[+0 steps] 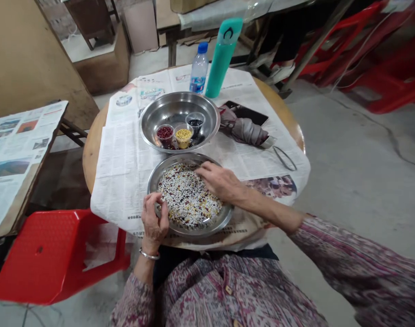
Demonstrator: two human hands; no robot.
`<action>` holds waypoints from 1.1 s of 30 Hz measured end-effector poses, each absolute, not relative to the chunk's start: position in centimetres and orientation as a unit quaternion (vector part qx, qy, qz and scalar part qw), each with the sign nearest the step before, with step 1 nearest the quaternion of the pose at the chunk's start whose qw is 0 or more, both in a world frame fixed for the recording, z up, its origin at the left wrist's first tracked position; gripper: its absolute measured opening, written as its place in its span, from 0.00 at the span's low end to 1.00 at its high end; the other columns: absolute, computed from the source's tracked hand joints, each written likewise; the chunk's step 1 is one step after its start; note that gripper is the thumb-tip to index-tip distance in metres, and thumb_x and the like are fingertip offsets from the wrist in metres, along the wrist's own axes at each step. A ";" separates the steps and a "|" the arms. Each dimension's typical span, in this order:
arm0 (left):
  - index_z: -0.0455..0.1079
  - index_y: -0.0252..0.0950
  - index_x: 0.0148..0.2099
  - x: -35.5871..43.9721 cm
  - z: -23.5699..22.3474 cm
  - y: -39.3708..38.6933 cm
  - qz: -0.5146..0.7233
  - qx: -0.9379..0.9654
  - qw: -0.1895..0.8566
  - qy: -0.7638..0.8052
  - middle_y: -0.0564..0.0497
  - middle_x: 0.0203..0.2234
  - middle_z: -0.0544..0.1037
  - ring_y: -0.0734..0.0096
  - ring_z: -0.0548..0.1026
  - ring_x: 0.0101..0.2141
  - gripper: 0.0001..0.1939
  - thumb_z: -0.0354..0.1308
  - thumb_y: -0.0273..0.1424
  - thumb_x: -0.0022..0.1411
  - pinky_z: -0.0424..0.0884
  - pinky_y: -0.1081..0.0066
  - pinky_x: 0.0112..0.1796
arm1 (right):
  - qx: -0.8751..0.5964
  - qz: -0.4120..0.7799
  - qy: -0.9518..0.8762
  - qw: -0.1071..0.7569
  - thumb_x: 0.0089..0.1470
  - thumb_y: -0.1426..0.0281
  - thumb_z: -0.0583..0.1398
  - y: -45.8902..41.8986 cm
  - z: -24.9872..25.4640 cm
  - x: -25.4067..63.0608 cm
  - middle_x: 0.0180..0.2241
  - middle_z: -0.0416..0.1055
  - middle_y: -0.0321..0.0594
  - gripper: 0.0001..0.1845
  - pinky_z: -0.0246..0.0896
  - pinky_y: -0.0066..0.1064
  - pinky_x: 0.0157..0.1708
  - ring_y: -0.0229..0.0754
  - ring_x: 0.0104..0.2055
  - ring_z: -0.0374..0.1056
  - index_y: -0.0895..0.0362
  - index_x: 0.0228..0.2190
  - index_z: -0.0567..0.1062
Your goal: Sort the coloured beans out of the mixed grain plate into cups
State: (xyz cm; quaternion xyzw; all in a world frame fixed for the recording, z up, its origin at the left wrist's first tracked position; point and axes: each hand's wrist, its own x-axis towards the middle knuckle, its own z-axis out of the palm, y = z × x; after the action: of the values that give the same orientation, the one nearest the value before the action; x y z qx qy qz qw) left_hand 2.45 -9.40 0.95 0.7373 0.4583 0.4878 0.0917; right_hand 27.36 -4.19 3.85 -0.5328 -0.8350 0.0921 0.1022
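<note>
At the bottom of the frame, your purple-and-grey patterned clothing point(210, 281) leads up to your left hand point(154, 218), curled at the left edge of a shallow, round, silver metal pan point(224, 219), just below the frame's centre; its thumb and fingers stand a little apart, and you cannot tell from here whether they pinch anything; your right hand point(222, 181) reaches over the pan's right side, fingers bent down to the mixed grains and beans point(187, 195), its fingertips too blurred to show a hold; an outward sweep there could push some over the low rim, and pressing hard on the left edge could tip the pan; the mix looks dry and loose, mostly white, flecked dark red, yellow and black, spread unevenly; beyond it, a deeper silver metal basin point(166, 111) bears small clear plastic cups of red beans point(165, 132), yellow grains point(183, 135) and black beans point(195, 122); farther, towards the upper centre, stands a tall teal bottle point(221, 68).
</note>
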 end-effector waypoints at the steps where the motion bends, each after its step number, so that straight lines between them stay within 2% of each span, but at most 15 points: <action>1: 0.68 0.36 0.53 2.5 1.0 -9.4 0.486 0.738 0.091 0.459 0.48 0.38 0.75 0.68 0.74 0.39 0.10 0.54 0.25 0.71 0.73 0.66 0.45 | -0.565 0.087 -0.814 0.101 0.65 0.75 0.53 -4.0 3.9 27.4 0.48 0.71 0.53 0.15 0.66 0.36 0.42 0.49 0.47 0.69 0.61 0.49 0.74; 4: 0.68 0.36 0.53 2.5 1.0 -9.5 0.483 0.740 0.090 0.459 0.48 0.38 0.75 0.69 0.74 0.38 0.09 0.54 0.26 0.72 0.74 0.66 0.45 | -0.582 0.106 -0.801 0.090 0.65 0.68 0.56 -3.9 3.9 25.6 0.49 0.70 0.55 0.15 0.68 0.38 0.41 0.50 0.46 0.70 0.62 0.50 0.73; 8: 0.68 0.36 0.53 2.5 0.9 -9.5 0.484 0.741 0.091 0.458 0.48 0.38 0.75 0.68 0.74 0.39 0.10 0.54 0.26 0.71 0.74 0.66 0.44 | -0.479 0.194 -0.848 0.115 0.64 0.76 0.55 -5.9 3.7 22.9 0.44 0.71 0.47 0.12 0.66 0.33 0.39 0.42 0.40 0.69 0.59 0.46 0.75; 11: 0.68 0.36 0.54 2.5 0.8 -9.5 0.490 0.740 0.088 0.453 0.46 0.40 0.76 0.67 0.75 0.41 0.10 0.53 0.25 0.72 0.74 0.66 0.45 | -0.382 0.238 -0.882 0.138 0.64 0.77 0.55 -8.1 3.4 22.1 0.42 0.72 0.45 0.11 0.66 0.33 0.39 0.41 0.40 0.68 0.58 0.44 0.76; 16: 0.68 0.36 0.54 2.5 0.8 -9.5 0.494 0.738 0.097 0.448 0.46 0.41 0.77 0.67 0.75 0.43 0.10 0.52 0.24 0.72 0.73 0.66 0.46 | -0.255 0.184 -0.942 0.120 0.65 0.75 0.55 -8.3 2.8 21.3 0.42 0.74 0.46 0.10 0.66 0.37 0.43 0.46 0.45 0.65 0.58 0.42 0.77; 19: 0.67 0.36 0.54 2.6 0.9 -9.5 0.497 0.742 0.093 0.441 0.46 0.41 0.77 0.67 0.75 0.43 0.11 0.52 0.24 0.72 0.73 0.66 0.45 | -0.284 0.122 -0.944 0.120 0.66 0.77 0.53 -5.5 2.8 21.2 0.45 0.75 0.47 0.14 0.64 0.39 0.47 0.47 0.47 0.63 0.58 0.44 0.78; 23: 0.67 0.36 0.54 2.6 1.0 -9.5 0.499 0.742 0.088 0.440 0.46 0.40 0.77 0.67 0.75 0.42 0.10 0.52 0.24 0.72 0.73 0.66 0.44 | -0.414 0.049 -0.902 0.111 0.64 0.78 0.53 -2.8 3.3 23.3 0.52 0.73 0.53 0.14 0.64 0.42 0.48 0.52 0.51 0.63 0.60 0.43 0.78; 25: 0.68 0.36 0.54 2.7 1.0 -9.6 0.499 0.740 0.096 0.440 0.46 0.40 0.77 0.67 0.76 0.42 0.10 0.52 0.25 0.73 0.74 0.66 0.45 | -0.474 0.027 -0.875 0.093 0.65 0.75 0.53 -3.3 3.5 25.1 0.50 0.74 0.55 0.14 0.64 0.41 0.44 0.53 0.50 0.64 0.60 0.41 0.79; 26: 0.68 0.36 0.54 2.7 1.0 -9.6 0.499 0.739 0.101 0.440 0.46 0.40 0.77 0.67 0.76 0.42 0.10 0.52 0.25 0.73 0.74 0.66 0.45 | -0.496 0.022 -0.864 0.086 0.66 0.73 0.52 -4.1 3.6 25.9 0.46 0.75 0.55 0.14 0.64 0.41 0.42 0.53 0.47 0.66 0.60 0.39 0.79; 28: 0.68 0.36 0.53 2.7 0.9 -9.7 0.498 0.739 0.108 0.441 0.46 0.40 0.77 0.67 0.76 0.43 0.10 0.52 0.25 0.73 0.74 0.65 0.45 | -0.515 0.037 -0.852 0.085 0.68 0.65 0.54 -6.0 3.5 26.9 0.43 0.74 0.53 0.14 0.65 0.39 0.38 0.52 0.44 0.68 0.58 0.40 0.78; 30: 0.68 0.37 0.53 2.7 0.9 -9.7 0.495 0.740 0.107 0.442 0.46 0.41 0.77 0.66 0.76 0.44 0.09 0.51 0.25 0.73 0.74 0.65 0.46 | -0.502 0.077 -0.856 0.100 0.66 0.60 0.58 -8.0 3.1 27.1 0.43 0.73 0.50 0.15 0.67 0.38 0.38 0.51 0.43 0.69 0.58 0.45 0.76; 33: 0.68 0.37 0.53 2.7 0.8 -9.8 0.490 0.741 0.099 0.449 0.46 0.41 0.77 0.65 0.76 0.45 0.10 0.50 0.25 0.73 0.75 0.64 0.47 | -0.461 0.161 -0.860 0.149 0.63 0.65 0.60 -9.2 2.1 25.5 0.45 0.72 0.47 0.16 0.69 0.37 0.40 0.47 0.42 0.71 0.56 0.51 0.73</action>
State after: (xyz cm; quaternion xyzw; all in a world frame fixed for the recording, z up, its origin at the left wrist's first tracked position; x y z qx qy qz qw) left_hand 2.71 -9.76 0.75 0.7409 0.4488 0.4899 0.0985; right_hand 25.50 -9.20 2.07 -0.4613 -0.8596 0.1612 0.1494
